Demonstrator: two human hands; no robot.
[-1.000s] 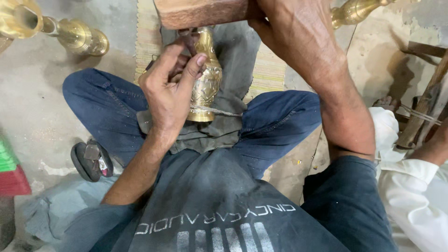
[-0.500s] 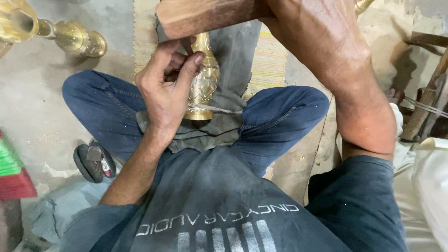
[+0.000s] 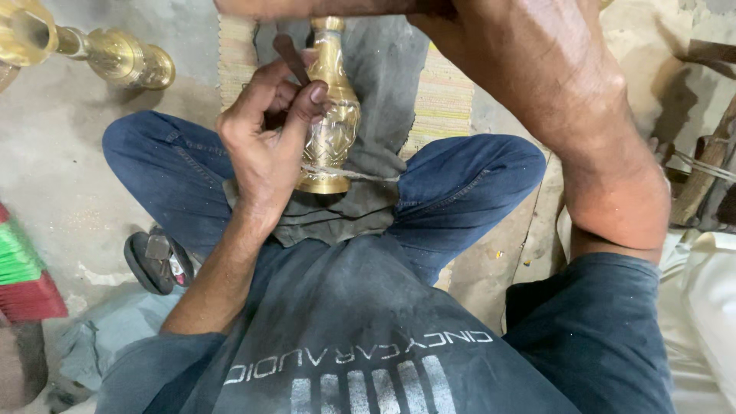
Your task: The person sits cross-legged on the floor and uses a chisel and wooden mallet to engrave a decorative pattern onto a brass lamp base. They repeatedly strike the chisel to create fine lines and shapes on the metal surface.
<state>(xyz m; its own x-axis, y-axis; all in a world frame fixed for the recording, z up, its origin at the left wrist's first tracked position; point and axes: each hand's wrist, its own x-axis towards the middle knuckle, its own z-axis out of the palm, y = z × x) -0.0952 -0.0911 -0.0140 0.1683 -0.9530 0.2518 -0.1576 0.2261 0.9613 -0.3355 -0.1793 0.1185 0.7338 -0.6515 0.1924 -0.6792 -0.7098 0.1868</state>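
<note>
An engraved brass vase [image 3: 333, 126] stands on a dark grey cloth [image 3: 383, 69] spread over my crossed legs. My left hand [image 3: 264, 146] pinches a thin dark metal chisel [image 3: 290, 55] and rests against the vase's left side. A thin cord [image 3: 360, 175] crosses the vase's base. My right hand [image 3: 452, 15] is raised at the frame's top edge, mostly cut off, gripping a wooden block [image 3: 261, 6] of which only a strip shows above the vase.
A brass stand piece [image 3: 115, 57] lies on the concrete floor at top left. A woven mat [image 3: 445, 92] is under the cloth. A sandal [image 3: 157, 261] sits by my left knee, a green and red object [image 3: 19, 276] at far left, wooden tools [image 3: 705, 169] at right.
My right arm has lifted, carrying the wooden block almost out of the top of the frame. My left hand keeps the chisel on the vase.
</note>
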